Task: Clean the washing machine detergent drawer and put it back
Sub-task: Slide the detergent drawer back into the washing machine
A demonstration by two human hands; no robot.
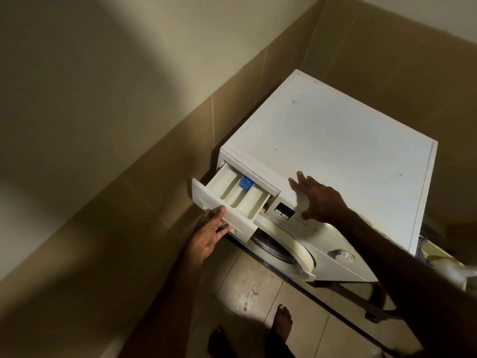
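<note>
Detergent drawer (pixel 233 196) sticks partway out of the washing machine (pixel 335 156) at its front left corner. Left hand (pixel 210 232) grips the drawer's front panel from below, fingers curled under. Right hand (pixel 318 196) lies flat, fingers spread, on the machine's top front edge, just right of the drawer.

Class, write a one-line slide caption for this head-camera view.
Left hand grips the half-open detergent drawer while right hand rests on the washing machine.

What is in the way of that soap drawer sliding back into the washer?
Nothing visible. The drawer sits part way out of its slot in the washing machine, lined up with it. The left hand holds its front panel; the right hand rests on the machine's top edge, beside the slot.
</note>
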